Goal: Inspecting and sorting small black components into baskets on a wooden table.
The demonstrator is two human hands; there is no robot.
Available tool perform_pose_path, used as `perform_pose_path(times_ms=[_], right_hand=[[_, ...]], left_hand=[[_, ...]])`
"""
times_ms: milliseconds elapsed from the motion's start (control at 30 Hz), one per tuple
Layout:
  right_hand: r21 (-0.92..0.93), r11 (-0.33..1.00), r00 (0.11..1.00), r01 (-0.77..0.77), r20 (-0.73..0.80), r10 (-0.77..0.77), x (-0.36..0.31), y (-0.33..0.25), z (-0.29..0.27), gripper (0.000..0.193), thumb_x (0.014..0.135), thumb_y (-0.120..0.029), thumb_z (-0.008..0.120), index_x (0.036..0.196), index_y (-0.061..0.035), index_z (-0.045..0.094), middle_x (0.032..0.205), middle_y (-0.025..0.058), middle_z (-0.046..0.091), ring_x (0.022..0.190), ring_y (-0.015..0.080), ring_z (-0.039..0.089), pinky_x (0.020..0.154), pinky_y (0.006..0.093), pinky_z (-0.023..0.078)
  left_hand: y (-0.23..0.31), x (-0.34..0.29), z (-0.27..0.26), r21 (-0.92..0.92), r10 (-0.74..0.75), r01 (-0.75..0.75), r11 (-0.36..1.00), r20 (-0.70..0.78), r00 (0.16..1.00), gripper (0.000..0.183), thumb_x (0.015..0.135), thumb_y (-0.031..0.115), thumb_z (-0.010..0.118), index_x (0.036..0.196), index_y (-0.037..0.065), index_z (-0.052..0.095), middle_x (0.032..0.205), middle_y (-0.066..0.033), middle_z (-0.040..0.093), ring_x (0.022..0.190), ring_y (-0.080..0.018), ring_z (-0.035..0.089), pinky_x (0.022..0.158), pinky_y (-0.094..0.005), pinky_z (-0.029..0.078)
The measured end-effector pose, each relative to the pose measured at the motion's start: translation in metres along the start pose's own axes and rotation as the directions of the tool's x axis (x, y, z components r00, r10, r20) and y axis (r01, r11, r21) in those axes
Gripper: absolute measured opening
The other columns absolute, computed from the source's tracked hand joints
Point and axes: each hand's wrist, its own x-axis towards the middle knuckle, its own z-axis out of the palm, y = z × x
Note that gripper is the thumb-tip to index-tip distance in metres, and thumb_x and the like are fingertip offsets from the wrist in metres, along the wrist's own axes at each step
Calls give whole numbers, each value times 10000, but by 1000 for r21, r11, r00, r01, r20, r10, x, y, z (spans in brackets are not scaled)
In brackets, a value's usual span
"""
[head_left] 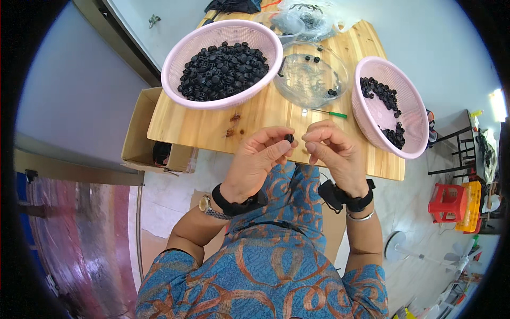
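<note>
My left hand holds a small round black plastic part between thumb and fingers, over the table's near edge. Just beside it, my right hand is closed in a pinch, its fingertips close to the black part. Whatever sits in that pinch is too small to make out. Beyond my hands stands a shallow transparent bowl, with thin shiny wire-like pieces and a few black parts in it. A screwdriver-like tool with a green handle lies between this bowl and my right hand.
On the wooden table, a pink basket heaped with black parts stands left. Another pink basket with fewer parts stands right. Plastic bags lie at the back. A cardboard box is left; a red stool stands right.
</note>
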Motion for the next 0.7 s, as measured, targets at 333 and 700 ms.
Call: perform_pose_path(times_ms=[333, 700], right_hand=[[-26, 996, 992, 86, -89, -88, -33, 7, -3, 108, 822, 22, 579, 923, 0, 613, 963, 55, 534, 760, 91, 547, 603, 189, 463], [-491, 853, 970, 177, -62, -237, -55, -14, -29, 94, 773, 19, 606, 853, 3, 560, 781, 77, 560, 655, 145, 567, 582, 263, 456]], left_hand=[[-18, -2, 28, 608, 314, -333, 721, 141, 939, 226, 807, -5, 623, 1031, -7, 591, 929, -49, 577, 829, -95, 560, 721, -208, 464], [-17, 5, 58, 811, 368, -566, 144, 488, 792, 191, 737, -22, 665, 921, 3, 618, 892, -96, 608, 768, -177, 611, 650, -268, 504]])
